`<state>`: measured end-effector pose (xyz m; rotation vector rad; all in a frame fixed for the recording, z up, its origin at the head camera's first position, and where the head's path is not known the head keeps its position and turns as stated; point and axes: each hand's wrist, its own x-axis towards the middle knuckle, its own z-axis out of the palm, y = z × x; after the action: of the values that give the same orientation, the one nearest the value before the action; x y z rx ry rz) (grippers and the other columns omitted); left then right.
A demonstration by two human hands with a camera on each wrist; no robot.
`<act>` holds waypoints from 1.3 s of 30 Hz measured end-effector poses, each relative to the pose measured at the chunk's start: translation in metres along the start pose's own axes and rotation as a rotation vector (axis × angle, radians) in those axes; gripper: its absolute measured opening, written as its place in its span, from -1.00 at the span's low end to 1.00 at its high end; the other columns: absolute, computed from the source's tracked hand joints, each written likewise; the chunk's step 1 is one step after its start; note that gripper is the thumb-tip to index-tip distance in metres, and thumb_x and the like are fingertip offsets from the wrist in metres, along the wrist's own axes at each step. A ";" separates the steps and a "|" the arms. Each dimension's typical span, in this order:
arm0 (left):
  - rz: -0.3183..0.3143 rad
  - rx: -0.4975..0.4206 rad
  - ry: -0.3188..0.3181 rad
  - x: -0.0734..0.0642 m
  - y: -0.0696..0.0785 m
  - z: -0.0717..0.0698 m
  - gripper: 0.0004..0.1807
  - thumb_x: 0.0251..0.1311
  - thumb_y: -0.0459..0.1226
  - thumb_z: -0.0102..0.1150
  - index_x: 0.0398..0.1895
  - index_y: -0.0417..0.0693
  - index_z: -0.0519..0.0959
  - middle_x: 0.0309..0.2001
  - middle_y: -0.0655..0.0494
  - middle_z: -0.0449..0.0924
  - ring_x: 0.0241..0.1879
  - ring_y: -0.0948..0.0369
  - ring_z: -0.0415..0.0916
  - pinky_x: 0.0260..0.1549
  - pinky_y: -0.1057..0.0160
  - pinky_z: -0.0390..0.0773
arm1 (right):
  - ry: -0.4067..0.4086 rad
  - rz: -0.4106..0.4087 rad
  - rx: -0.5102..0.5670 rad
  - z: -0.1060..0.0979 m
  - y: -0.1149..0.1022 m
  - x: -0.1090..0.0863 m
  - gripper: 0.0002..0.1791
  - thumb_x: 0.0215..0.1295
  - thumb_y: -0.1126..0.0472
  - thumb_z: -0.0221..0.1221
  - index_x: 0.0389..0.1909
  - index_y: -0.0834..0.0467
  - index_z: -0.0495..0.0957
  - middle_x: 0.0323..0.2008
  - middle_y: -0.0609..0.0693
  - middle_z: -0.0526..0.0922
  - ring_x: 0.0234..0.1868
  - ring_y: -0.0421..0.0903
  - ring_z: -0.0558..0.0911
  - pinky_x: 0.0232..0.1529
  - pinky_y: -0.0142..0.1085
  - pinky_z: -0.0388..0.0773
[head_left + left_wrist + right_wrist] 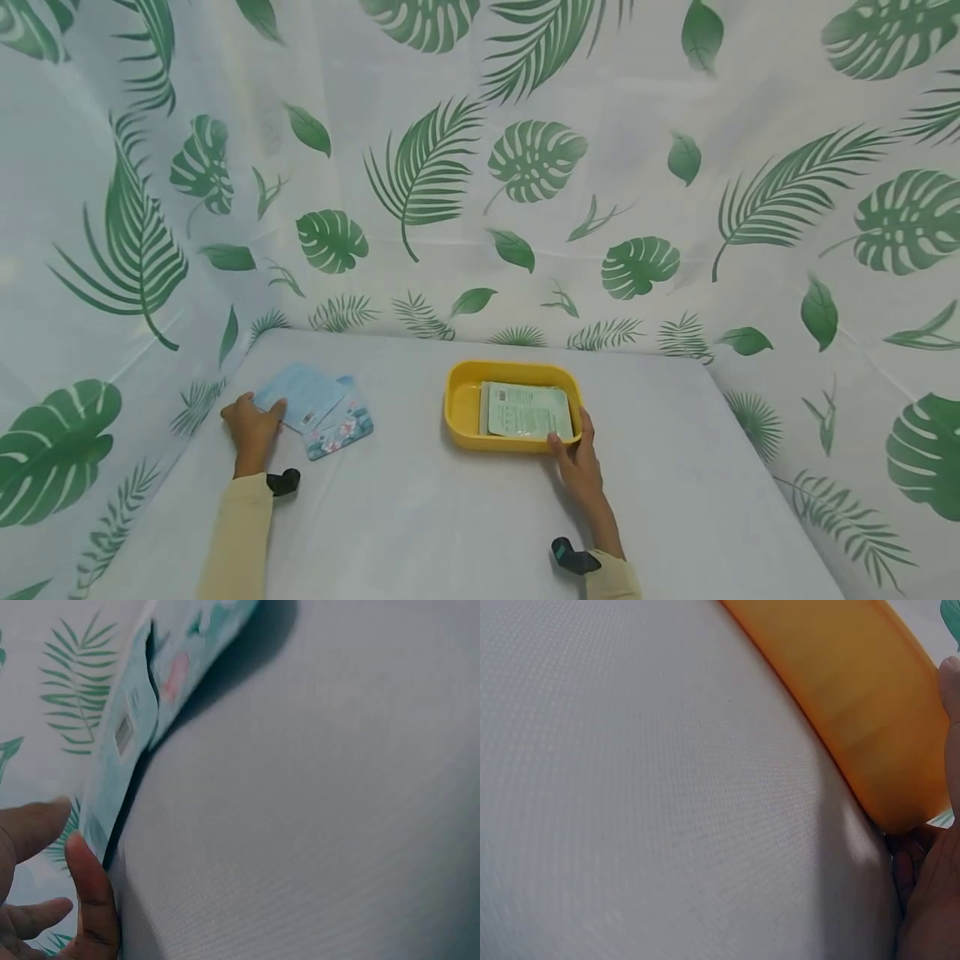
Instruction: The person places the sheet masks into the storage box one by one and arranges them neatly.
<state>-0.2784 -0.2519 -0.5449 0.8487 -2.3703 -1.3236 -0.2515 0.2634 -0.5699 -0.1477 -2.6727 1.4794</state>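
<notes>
At the left of the table, a light blue flat packet [296, 396] with a barcode overlaps a blue floral packet [341, 429]. My left hand [253, 427] is at the blue packet's near left corner, thumb and fingers apart. In the left wrist view, the fingertips [77, 844] touch or nearly touch the packet's end. My right hand [581, 467] grips the near right corner of a yellow tray [465, 442], its thumb at the rim and its fingers round the outside. Pale green flat packets [528, 410] lie stacked inside the tray, towards its right side.
A white cloth covers the table [420, 533]. Behind it and at both sides hangs a white curtain [450, 275] printed with green leaves. The tray stands right of the two blue packets, with bare tabletop between them.
</notes>
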 end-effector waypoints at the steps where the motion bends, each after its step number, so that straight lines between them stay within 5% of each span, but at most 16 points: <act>1: 0.001 0.031 -0.019 0.003 0.000 0.000 -0.21 0.24 -0.25 0.17 0.36 -0.58 0.08 0.29 -0.58 -0.05 0.20 -0.37 0.13 0.23 -0.24 0.21 | -0.001 0.001 0.003 0.000 0.000 0.000 -0.08 0.41 -0.15 0.06 0.55 -0.16 -0.33 0.55 0.20 -0.10 0.53 0.28 -0.01 0.44 0.23 -0.02; 9: 0.046 0.229 -0.016 0.007 0.001 0.004 -0.25 0.16 -0.19 0.34 0.13 -0.67 0.25 0.13 -0.55 0.05 -0.23 -0.16 0.26 -0.19 -0.21 0.43 | -0.007 -0.002 0.002 0.000 -0.002 -0.001 -0.08 0.41 -0.16 0.06 0.55 -0.16 -0.34 0.56 0.18 -0.11 0.54 0.24 -0.02 0.46 0.18 -0.02; 16: 0.061 0.349 -0.110 0.008 0.009 0.000 -0.12 0.17 -0.10 0.33 0.18 -0.70 0.15 0.11 -0.61 0.03 -0.18 -0.24 0.24 -0.17 -0.24 0.42 | 0.021 -0.006 -0.002 -0.001 -0.004 -0.002 -0.07 0.40 -0.14 0.08 0.55 -0.13 -0.31 0.55 0.22 -0.07 0.52 0.29 0.02 0.43 0.23 0.00; 22: 0.046 0.375 -0.125 0.010 0.013 -0.006 0.03 0.09 -0.08 0.39 0.24 -0.75 0.04 0.10 -0.65 0.04 -0.19 -0.25 0.25 -0.15 -0.25 0.44 | 0.005 0.002 0.004 -0.001 -0.004 -0.002 -0.08 0.41 -0.16 0.06 0.55 -0.14 -0.32 0.55 0.21 -0.10 0.53 0.26 -0.01 0.45 0.19 -0.01; 30: 0.037 0.395 -0.106 0.014 0.011 -0.011 0.03 0.03 -0.08 0.42 0.18 -0.79 0.09 0.06 -0.65 0.09 -0.19 -0.26 0.27 -0.17 -0.24 0.45 | -0.010 -0.001 -0.012 -0.001 -0.007 -0.001 -0.08 0.43 -0.14 0.05 0.55 -0.12 -0.35 0.55 0.21 -0.11 0.53 0.26 -0.02 0.46 0.17 -0.02; 35: 0.050 0.388 -0.111 0.012 0.012 -0.011 -0.20 0.07 -0.12 0.40 0.00 -0.74 0.33 0.06 -0.66 0.12 -0.16 -0.29 0.26 -0.15 -0.25 0.41 | -0.007 -0.003 -0.003 -0.002 -0.008 -0.002 -0.08 0.43 -0.13 0.05 0.55 -0.11 -0.34 0.55 0.21 -0.11 0.54 0.24 -0.01 0.47 0.16 -0.02; 39: 0.055 0.414 -0.123 0.013 0.012 -0.009 -0.11 0.11 -0.10 0.37 0.12 -0.77 0.21 0.07 -0.68 0.09 -0.16 -0.31 0.27 -0.14 -0.25 0.42 | -0.008 0.003 -0.002 -0.001 -0.008 -0.003 -0.08 0.43 -0.13 0.05 0.55 -0.12 -0.34 0.55 0.22 -0.11 0.54 0.25 -0.02 0.47 0.16 -0.03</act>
<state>-0.2882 -0.2616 -0.5305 0.8171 -2.7973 -0.8978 -0.2492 0.2596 -0.5632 -0.1465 -2.6814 1.4817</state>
